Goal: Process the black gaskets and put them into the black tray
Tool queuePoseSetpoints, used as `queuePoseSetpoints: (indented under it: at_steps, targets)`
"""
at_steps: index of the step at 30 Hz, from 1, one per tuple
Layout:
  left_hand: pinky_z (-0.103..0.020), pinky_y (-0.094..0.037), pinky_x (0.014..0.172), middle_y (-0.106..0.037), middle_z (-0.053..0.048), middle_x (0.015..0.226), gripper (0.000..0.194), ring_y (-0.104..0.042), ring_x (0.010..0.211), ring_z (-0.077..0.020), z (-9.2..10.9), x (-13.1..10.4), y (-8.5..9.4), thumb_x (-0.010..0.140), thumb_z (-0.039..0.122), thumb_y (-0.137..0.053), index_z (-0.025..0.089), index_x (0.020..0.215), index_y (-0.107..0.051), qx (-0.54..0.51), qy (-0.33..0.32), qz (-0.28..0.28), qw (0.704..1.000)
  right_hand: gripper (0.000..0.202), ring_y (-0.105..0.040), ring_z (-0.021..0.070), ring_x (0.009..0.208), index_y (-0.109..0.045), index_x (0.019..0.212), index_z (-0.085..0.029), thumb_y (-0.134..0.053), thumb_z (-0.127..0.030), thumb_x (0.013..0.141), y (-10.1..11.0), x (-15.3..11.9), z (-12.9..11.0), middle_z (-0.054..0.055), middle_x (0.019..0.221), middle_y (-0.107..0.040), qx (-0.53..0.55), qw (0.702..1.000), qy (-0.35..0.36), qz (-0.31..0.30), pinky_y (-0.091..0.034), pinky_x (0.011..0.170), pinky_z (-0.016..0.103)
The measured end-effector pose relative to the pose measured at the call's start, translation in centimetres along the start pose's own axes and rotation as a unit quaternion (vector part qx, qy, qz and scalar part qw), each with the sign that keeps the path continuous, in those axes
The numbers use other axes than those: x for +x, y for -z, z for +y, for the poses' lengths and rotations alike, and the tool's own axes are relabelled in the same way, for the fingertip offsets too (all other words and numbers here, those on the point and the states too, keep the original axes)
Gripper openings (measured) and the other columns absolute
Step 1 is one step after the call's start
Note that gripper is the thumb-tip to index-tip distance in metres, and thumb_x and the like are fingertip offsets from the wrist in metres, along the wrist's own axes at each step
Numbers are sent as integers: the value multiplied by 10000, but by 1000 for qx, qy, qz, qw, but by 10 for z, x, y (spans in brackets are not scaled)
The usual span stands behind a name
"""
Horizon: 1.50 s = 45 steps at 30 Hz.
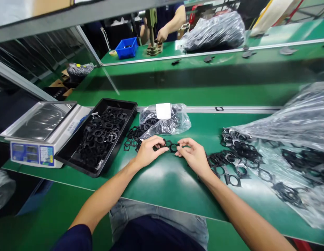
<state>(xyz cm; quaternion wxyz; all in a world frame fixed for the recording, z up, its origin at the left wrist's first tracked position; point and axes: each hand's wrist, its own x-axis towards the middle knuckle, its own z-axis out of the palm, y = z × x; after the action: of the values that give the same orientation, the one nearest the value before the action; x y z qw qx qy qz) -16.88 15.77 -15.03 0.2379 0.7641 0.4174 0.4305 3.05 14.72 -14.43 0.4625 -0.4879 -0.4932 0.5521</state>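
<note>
My left hand and my right hand face each other over the green bench. A small black ring-shaped plastic part is pinched in the fingertips of my right hand. The fingers of my left hand are closed on a similar black piece, partly hidden by them. Whether the two pieces are joined, I cannot tell. Just beyond my left hand, loose black ring parts spill beside a clear plastic bag with a white label. More loose ring parts lie right of my right wrist.
A black tray of ring parts stands left, against a digital scale. Large plastic bags cover the right side. One ring part lies on the metal rail. Across the bench, a co-worker's hand is near a blue bin.
</note>
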Motion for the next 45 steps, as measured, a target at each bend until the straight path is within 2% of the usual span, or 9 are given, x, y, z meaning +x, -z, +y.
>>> queuePoseSetpoints:
  at_steps: [3,6,13,16,21,25,33,38,45]
  targets:
    - [-332,-571,803,-713,-90,920,121,-683,874,-180,5,-4,-1,926,274,-608,160,919,-648,29,-51,19,998,348,-707,142,609,-633,876,-173,-819,-407,698,-2,-2,-2,14,817,-641,43,999,-26,-4,-590,618,266]
    - [-381,-560,891,-718,-113,1003,120,-681,980,-203,10,-5,-2,954,234,-552,166,997,-642,44,-88,16,995,368,-734,158,658,-653,889,-170,-848,-396,672,-4,-4,-6,15,820,-658,89,994,-66,-17,-605,643,262]
    - [-358,-562,905,-724,-103,1041,136,-692,1000,-199,9,-11,-3,955,234,-551,180,1050,-631,74,-96,15,993,325,-731,144,640,-657,868,-175,-852,-346,672,-3,-6,-9,5,771,-677,128,985,-117,-23,-610,613,229]
    - [-342,-570,891,-724,-100,1046,250,-700,972,-197,9,-12,-3,940,256,-578,173,1175,-592,93,-92,29,991,312,-730,140,643,-656,870,-178,-845,-340,682,-4,-6,-9,4,767,-676,128,985,-116,-18,-614,618,226]
    - [-366,-560,938,-710,-115,1122,326,-686,1032,-207,11,-13,-4,947,190,-541,178,1271,-570,118,-154,0,981,315,-713,120,634,-664,852,-177,-865,-317,652,-7,-7,-11,-10,756,-673,149,980,-132,-28,-607,627,212]
    - [-385,-561,926,-686,-120,1145,284,-673,1046,-217,13,-14,-6,955,212,-527,195,1225,-615,136,-150,-2,979,316,-690,111,614,-671,835,-184,-874,-329,641,-9,-8,-12,-12,748,-679,150,979,-132,-36,-601,628,225]
    - [-330,-549,807,-712,-71,975,213,-661,896,-169,11,-13,-7,961,165,-528,216,1089,-690,116,-137,39,983,314,-693,124,626,-668,825,-180,-867,-354,656,-9,-9,-10,0,736,-688,143,981,-123,-44,-589,629,238]
    - [-296,-521,766,-731,-43,869,90,-655,792,-140,14,-8,-2,935,153,-594,188,963,-673,86,-131,57,986,318,-695,124,620,-664,795,-181,-880,-350,634,-11,-9,-9,-17,717,-662,144,982,-117,-28,-591,640,241]
    - [-266,-498,715,-666,-37,800,84,-617,761,-139,16,-11,-6,932,182,-603,181,899,-680,101,-105,58,988,312,-698,127,640,-666,789,-182,-871,-369,645,-13,-11,-10,-13,771,-651,135,985,-103,-43,-607,662,268]
